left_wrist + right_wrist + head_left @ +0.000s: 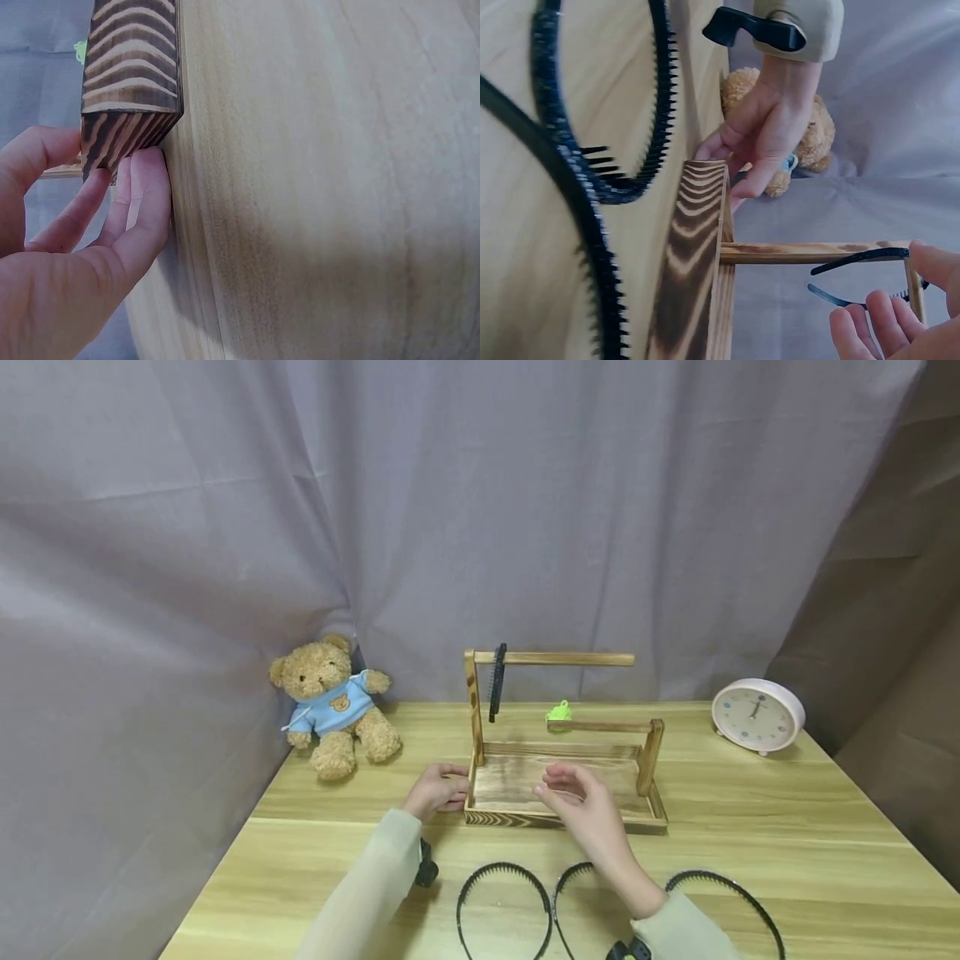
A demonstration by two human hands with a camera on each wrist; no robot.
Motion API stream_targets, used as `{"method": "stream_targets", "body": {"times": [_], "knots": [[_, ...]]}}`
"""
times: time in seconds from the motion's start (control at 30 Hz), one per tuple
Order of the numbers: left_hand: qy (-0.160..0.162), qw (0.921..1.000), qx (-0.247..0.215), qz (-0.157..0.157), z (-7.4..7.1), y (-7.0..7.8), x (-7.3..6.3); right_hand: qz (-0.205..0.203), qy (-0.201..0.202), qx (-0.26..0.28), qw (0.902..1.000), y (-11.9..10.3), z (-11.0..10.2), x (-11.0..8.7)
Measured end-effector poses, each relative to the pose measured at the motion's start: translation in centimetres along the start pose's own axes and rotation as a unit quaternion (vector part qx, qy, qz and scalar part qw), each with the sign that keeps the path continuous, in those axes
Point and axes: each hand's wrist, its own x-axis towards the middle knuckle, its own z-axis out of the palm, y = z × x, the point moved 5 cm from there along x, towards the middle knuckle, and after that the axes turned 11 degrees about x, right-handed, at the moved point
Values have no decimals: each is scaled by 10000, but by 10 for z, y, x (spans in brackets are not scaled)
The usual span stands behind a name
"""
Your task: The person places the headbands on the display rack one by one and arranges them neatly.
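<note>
My left hand [438, 792] holds the left end of a wooden rack [517, 819], its fingertips against the end wall [124, 135] of the tray base. My right hand [588, 806] hovers over the tray with fingers loosely bent and nothing between them. From the left part of the rack's upper bar [570, 659] hangs a black toothed headband [497, 683]. Three more black headbands lie on the table in front: one on the left [460, 906], a middle one [567, 872] partly behind my right forearm, and one on the right [738, 887].
A teddy bear [330, 708] in a blue top sits at the back left. A round white clock [757, 714] stands at the back right. Behind the rack's lower bar [600, 726] lies a bright green item [559, 711]. Grey curtain [480, 510] encloses the table's back.
</note>
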Motion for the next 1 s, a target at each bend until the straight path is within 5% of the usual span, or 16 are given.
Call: {"method": "stream_targets", "body": {"times": [1.0], "knots": [[36, 9999, -74, 94, -1, -2, 1, 519, 34, -519, 9973, 19, -48, -40]]}}
